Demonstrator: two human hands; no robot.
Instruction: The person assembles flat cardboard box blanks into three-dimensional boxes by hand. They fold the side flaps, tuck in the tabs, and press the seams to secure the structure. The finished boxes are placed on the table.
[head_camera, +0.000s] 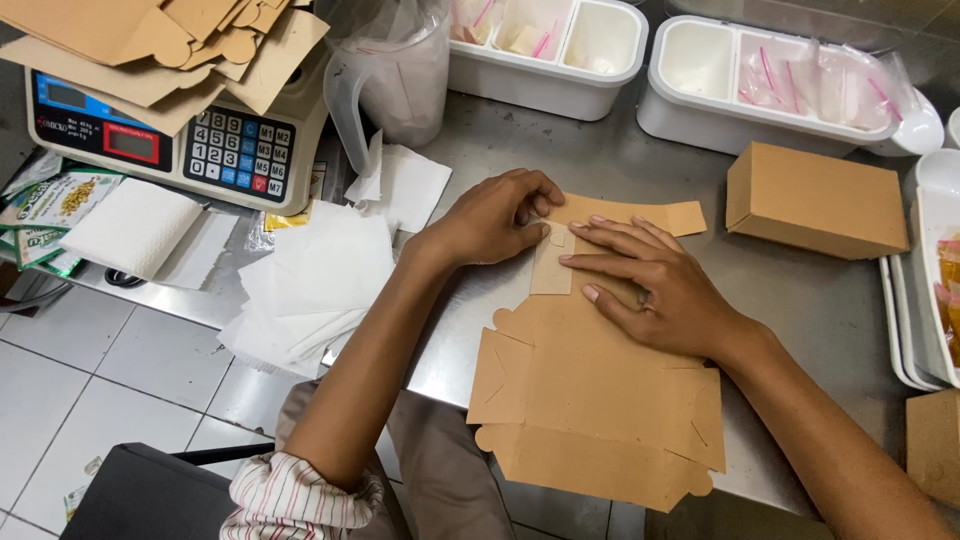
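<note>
Both of my hands press down on a flat, unfolded box blank (590, 400) of brown card lying on the steel table (800, 300). My left hand (495, 215) is curled, its fingertips (540, 205) bent onto the narrow top flap of the blank, pinching at the fold; nothing is lifted off the table. My right hand (655, 285) lies open and flat, fingers spread and stretched toward the left hand, palm down on the card just below that flap. The two sets of fingers almost meet at the crease.

The card is matte and stiff, with rounded tabs at its corners and pale score lines; most of it spreads from under my right hand toward my body, its near edge just over the table's rim.

Beyond my right hand, a little apart, stands a finished closed box (815, 200) of the same brown card. Farther off sit white plastic divided trays (700, 70) holding clear bags with pink strips. Beside my left forearm lies a loose heap of white paper sheets (320, 270), thin and soft. Past them is a digital scale (170, 140) with a keypad, more brown blanks (170, 50) piled on top of it. A clear plastic jug (390, 75) stands beyond my left hand.
</note>
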